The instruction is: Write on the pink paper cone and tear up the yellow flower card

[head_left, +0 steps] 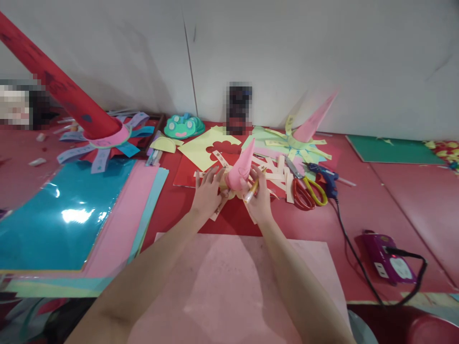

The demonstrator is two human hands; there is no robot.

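Note:
A small pink paper cone [241,168] stands tilted on a pale base with paper strips around it, between my two hands. My left hand [208,190] lies against the left side of the base, its fingers spread. On the other side, my right hand [258,197] holds a yellow pen [252,189] and touches the cone with its fingertips. Cut pale strips [278,172] lie just beyond, on red paper. To the right are scissors [304,191] with red and yellow handles. A finished-looking pink cone [313,125] with yellow strips stands behind.
A large red cone [71,86] with blue and purple strips leans at the left, near glossy blue sheets [68,210]. A glue gun [324,176] trails a cable to a purple power socket [389,258]. Green frog cutouts [183,127] are at the back. Pink paper [222,277] lies in front.

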